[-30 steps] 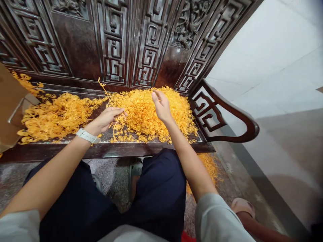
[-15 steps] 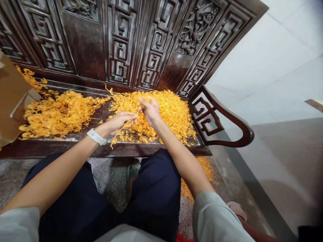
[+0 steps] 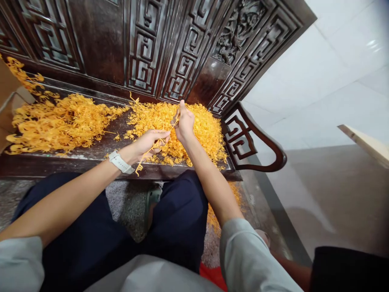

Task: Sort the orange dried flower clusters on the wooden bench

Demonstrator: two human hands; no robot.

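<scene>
Carved bench: dark glossy wood fills the upper part of the view; its backrest (image 3: 99, 40) has cut-out panels, and its seat (image 3: 60, 166) runs across below them.
Wall: white tiles (image 3: 334, 61) stand from one to three o'clock, beyond the curved armrest (image 3: 282, 156).
Left hand: this hand (image 3: 150, 142) is near the middle of the view, with thumb and fingers pressed together in a pinch upon an orange strand (image 3: 148, 152).
Right hand: this hand (image 3: 185, 123) is at one o'clock from the left one, near to it but apart; its thumb points up and the other fingers are bent. Strand's upper end comes to these fingers; whether they are closed upon it, I cannot tell.
Orange strand: it is thin and bright, and it passes slantwise through the left hand, one end toward seven o'clock, the other toward one o'clock. Its lower end is crooked, with short branches.
Larger pile: curly orange pieces (image 3: 206, 129) are heaped densely on the seat, behind the hands and at three o'clock from the right hand.
Other pile: similar pieces (image 3: 63, 121), looser in look, lie at nine o'clock from the left hand, near a cardboard box (image 3: 6, 85).
Left wrist: it wears a pale band (image 3: 120, 162).
Floor: more orange bits (image 3: 235, 192) lie at five o'clock from the right hand.
</scene>
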